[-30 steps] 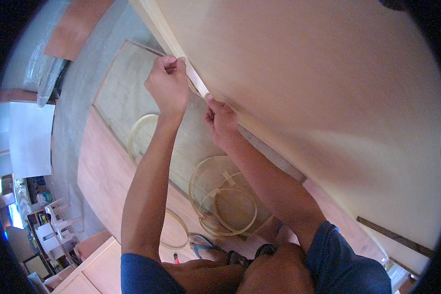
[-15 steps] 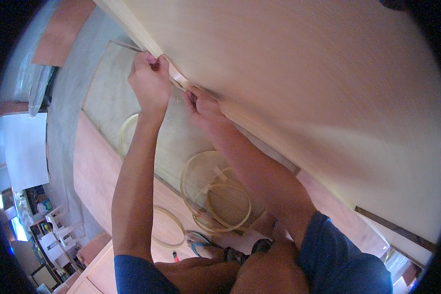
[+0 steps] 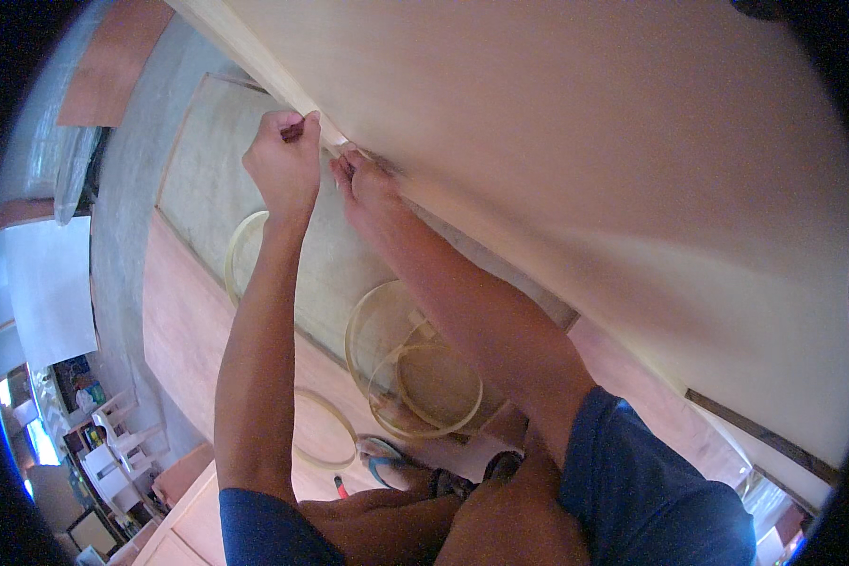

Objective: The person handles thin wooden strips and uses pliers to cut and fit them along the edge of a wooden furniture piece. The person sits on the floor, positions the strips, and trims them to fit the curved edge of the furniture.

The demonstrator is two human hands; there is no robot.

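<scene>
A large pale wooden panel [image 3: 575,132] fills the upper right, its long edge running diagonally past my hands. My left hand [image 3: 285,170] is closed in a pinch at that edge, on a thin pale edging strip [image 3: 332,138]. Just below and to the right, my right hand [image 3: 370,193] is closed too, its fingertips pinched on the strip against the edge. Only a short stretch of strip shows between the two hands. My fingers hide the rest of their contact with it.
Pale coiled strips [image 3: 351,363] lie on the floor beneath my right forearm, with another loop [image 3: 354,434] nearer my feet. A pinkish board [image 3: 184,302] lies at left. Farther left are a white sheet [image 3: 52,288] and white chairs [image 3: 113,467]. A red-tipped tool [image 3: 341,487] lies near my leg.
My right hand has shifted up and left along the panel edge, closer to my left hand. The bowed stretch of strip between them is now shorter. The left hand has barely moved.
</scene>
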